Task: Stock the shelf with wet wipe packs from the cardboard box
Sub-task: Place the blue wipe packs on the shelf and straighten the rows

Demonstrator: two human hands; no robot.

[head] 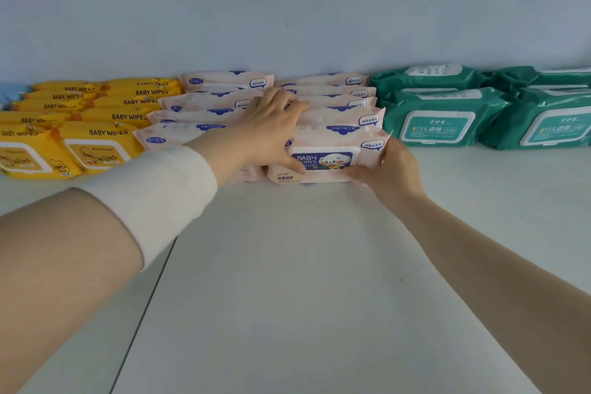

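Note:
A pink baby wipes pack [323, 160] with a blue label stands at the front of the right-hand pink row on the white shelf [287, 265]. My left hand [271, 128] lies over its top left, fingers reaching onto the packs behind, thumb on its front. My right hand [383, 169] grips its lower right corner. Two rows of pink packs [204, 105] lean back toward the wall. The cardboard box is out of view.
Yellow baby wipes packs [96, 144] fill two rows on the left. Green 75% alcohol wipe packs [444, 118] stand on the right. A seam in the shelf [144, 307] runs toward me. A pale wall [287, 9] backs the shelf.

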